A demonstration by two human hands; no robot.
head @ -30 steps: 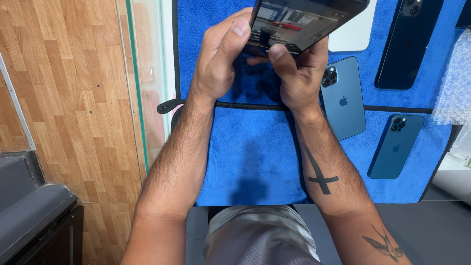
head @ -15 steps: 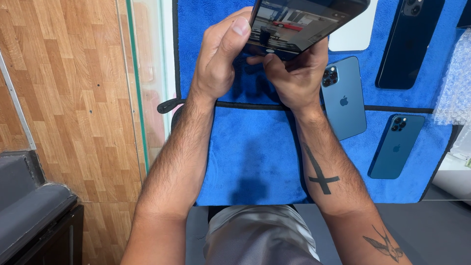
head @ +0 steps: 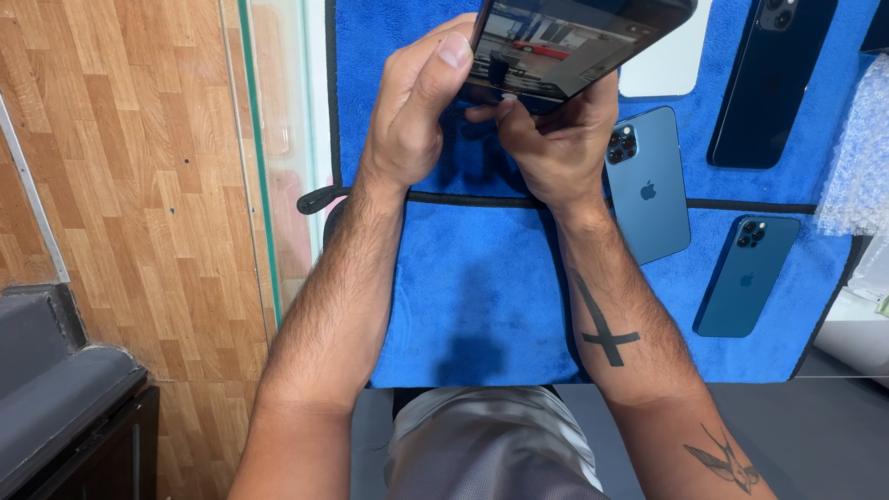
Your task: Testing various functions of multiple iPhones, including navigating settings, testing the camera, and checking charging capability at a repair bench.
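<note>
Dark phone [head: 579, 42] raised over blue mat [head: 482, 296]; left hand [head: 417, 111] and right hand [head: 551, 143] fingers clasp its lower edge.

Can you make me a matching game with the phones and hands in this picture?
Things:
1. left hand
2. right hand
3. phone with lit screen
4. two blue phones

Places or states:
A. lying face down on the blue cloth
B. held up in both hands
C. thumb on the phone's left edge
D. under the phone, fingers curled

Pairs: 1-C, 2-D, 3-B, 4-A
</note>
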